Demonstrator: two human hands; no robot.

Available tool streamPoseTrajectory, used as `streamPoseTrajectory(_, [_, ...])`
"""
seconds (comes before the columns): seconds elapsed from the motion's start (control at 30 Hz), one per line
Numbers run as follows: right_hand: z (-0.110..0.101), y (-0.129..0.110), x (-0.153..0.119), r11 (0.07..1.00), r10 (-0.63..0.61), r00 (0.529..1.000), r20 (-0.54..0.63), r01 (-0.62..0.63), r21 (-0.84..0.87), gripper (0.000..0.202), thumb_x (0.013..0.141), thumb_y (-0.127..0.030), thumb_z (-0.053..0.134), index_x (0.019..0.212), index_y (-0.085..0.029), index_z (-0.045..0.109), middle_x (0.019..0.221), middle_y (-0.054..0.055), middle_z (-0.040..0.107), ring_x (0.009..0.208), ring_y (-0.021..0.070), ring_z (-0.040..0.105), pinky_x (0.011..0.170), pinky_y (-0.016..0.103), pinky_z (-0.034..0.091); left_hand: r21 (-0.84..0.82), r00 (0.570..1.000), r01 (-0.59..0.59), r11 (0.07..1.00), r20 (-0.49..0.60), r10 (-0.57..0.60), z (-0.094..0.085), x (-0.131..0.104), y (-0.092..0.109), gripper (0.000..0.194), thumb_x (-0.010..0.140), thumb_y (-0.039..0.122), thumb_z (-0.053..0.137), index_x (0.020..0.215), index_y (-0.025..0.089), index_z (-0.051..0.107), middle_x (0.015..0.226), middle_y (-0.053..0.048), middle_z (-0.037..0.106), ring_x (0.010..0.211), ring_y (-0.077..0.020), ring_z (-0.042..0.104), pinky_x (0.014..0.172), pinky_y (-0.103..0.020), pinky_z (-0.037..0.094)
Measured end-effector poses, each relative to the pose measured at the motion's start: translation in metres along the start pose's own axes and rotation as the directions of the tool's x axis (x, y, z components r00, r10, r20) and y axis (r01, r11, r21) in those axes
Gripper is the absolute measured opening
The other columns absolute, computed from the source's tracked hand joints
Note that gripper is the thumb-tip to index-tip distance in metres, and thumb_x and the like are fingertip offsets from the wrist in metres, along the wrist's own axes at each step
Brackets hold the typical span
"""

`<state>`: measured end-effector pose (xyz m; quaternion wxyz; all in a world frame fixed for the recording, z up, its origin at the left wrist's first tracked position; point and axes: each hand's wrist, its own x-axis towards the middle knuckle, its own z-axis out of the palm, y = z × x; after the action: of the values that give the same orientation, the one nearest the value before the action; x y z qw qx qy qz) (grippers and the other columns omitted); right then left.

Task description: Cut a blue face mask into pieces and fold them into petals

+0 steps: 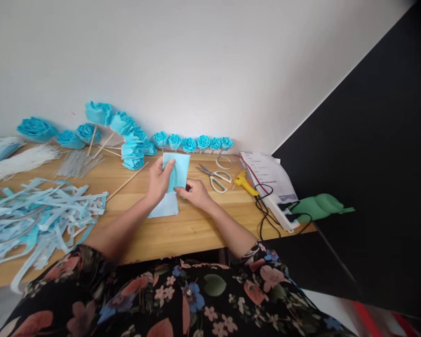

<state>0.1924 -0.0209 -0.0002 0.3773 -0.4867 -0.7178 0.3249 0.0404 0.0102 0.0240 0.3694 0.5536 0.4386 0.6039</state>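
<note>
A light blue rectangular sheet is held upright between my hands above the wooden table. My left hand grips its left side, thumb across the front. At its lower right corner, my right hand pinches the edge between thumb and fingers. Beneath, a paler blue sheet lies on the table, partly covered by the held one. White-handled scissors lie half open to the right of my hands.
Blue paper flowers line the wall. Paper strips heap at the left, near wire stems. A thin stick lies left of my hands. A yellow glue gun, tape ring and power strip are at the right.
</note>
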Motion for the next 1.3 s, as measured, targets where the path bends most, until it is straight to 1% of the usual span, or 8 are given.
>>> streamPoseTrajectory(0.13, [-0.006, -0.002, 0.001, 0.977, 0.044, 0.998, 0.049, -0.053, 0.204, 0.038, 0.080, -0.054, 0.065, 0.072, -0.018, 0.061, 0.062, -0.003, 0.051, 0.058, 0.0113, 0.046, 0.054, 0.023, 0.036, 0.025, 1.000, -0.026, 0.999, 0.013, 0.025, 0.001, 0.001, -0.004, 0.030, 0.088, 0.047, 0.057, 0.091, 0.018, 0.064, 0.089, -0.002, 0.065, 0.083, -0.0170, 0.058, 0.078, -0.026, 0.045])
streamPoseTrajectory(0.27, [-0.011, -0.003, 0.003, 0.923, 0.085, 0.996, -0.015, -0.073, 0.377, 0.041, 0.082, -0.059, 0.061, 0.079, -0.019, 0.060, 0.066, -0.002, 0.052, 0.060, 0.0120, 0.049, 0.058, 0.024, 0.042, 0.007, 0.997, 0.013, 1.000, 0.074, -0.013, 0.004, -0.005, -0.008, 0.029, 0.088, 0.046, 0.058, 0.093, 0.017, 0.064, 0.089, -0.002, 0.066, 0.082, -0.0175, 0.060, 0.076, -0.027, 0.046])
streamPoseTrajectory(0.47, [-0.018, -0.004, 0.006, 0.961, 0.083, 0.985, -0.150, -0.039, 0.274, 0.047, 0.086, -0.058, 0.059, 0.060, -0.020, 0.050, 0.055, -0.004, 0.049, 0.055, 0.0102, 0.045, 0.055, 0.024, 0.036, -0.059, 0.996, 0.050, 0.997, 0.083, -0.045, 0.008, -0.007, -0.005, 0.031, 0.086, 0.046, 0.060, 0.096, 0.017, 0.064, 0.091, -0.004, 0.069, 0.086, -0.0191, 0.062, 0.078, -0.029, 0.048])
streamPoseTrajectory(0.7, [-0.022, -0.001, 0.010, 0.925, 0.104, 0.975, -0.196, -0.022, 0.379, 0.043, 0.085, -0.060, 0.059, 0.068, -0.020, 0.055, 0.057, -0.004, 0.052, 0.055, 0.0109, 0.050, 0.056, 0.023, 0.040, -0.001, 0.988, 0.053, 0.999, 0.148, -0.052, 0.009, -0.009, -0.015, 0.033, 0.085, 0.049, 0.061, 0.091, 0.017, 0.067, 0.087, -0.003, 0.069, 0.081, -0.0186, 0.062, 0.072, -0.028, 0.049])
streamPoseTrajectory(0.9, [-0.022, 0.007, 0.010, 0.942, 0.148, 0.927, -0.345, -0.026, 0.333, 0.039, 0.082, -0.056, 0.062, 0.072, -0.018, 0.059, 0.064, -0.003, 0.049, 0.060, 0.0108, 0.042, 0.054, 0.023, 0.035, -0.058, 0.930, 0.158, 0.986, 0.343, -0.129, 0.016, -0.014, -0.015, 0.041, 0.074, 0.053, 0.072, 0.091, 0.016, 0.067, 0.084, -0.004, 0.070, 0.076, -0.0192, 0.062, 0.067, -0.029, 0.050])
streamPoseTrajectory(1.0, [-0.026, 0.007, 0.011, 0.936, 0.145, 0.895, -0.423, 0.014, 0.350, 0.040, 0.084, -0.055, 0.061, 0.070, -0.018, 0.055, 0.065, -0.003, 0.046, 0.060, 0.0101, 0.039, 0.054, 0.023, 0.033, 0.012, 0.883, 0.190, 0.982, 0.434, -0.177, 0.017, -0.016, -0.016, 0.040, 0.070, 0.053, 0.075, 0.080, 0.015, 0.067, 0.074, -0.003, 0.067, 0.067, -0.0191, 0.060, 0.061, -0.029, 0.048])
streamPoseTrajectory(1.17, [-0.035, 0.005, 0.014, 0.935, 0.144, 0.834, -0.533, 0.061, 0.349, 0.043, 0.084, -0.056, 0.061, 0.067, -0.019, 0.048, 0.064, -0.004, 0.041, 0.061, 0.0100, 0.036, 0.054, 0.022, 0.033, 0.149, 0.829, 0.171, 0.974, 0.513, -0.224, 0.017, -0.018, -0.021, 0.041, 0.068, 0.055, 0.074, 0.062, 0.017, 0.061, 0.058, 0.000, 0.057, 0.057, -0.0158, 0.052, 0.052, -0.026, 0.041])
streamPoseTrajectory(1.3, [-0.038, 0.005, 0.017, 0.946, 0.154, 0.810, -0.566, 0.045, 0.321, 0.046, 0.084, -0.058, 0.060, 0.065, -0.020, 0.042, 0.063, -0.004, 0.035, 0.061, 0.0096, 0.032, 0.054, 0.022, 0.031, 0.214, 0.825, 0.122, 0.969, 0.521, -0.219, 0.016, -0.016, -0.019, 0.044, 0.068, 0.058, 0.071, 0.060, 0.017, 0.058, 0.055, 0.002, 0.052, 0.054, -0.0129, 0.045, 0.051, -0.025, 0.036])
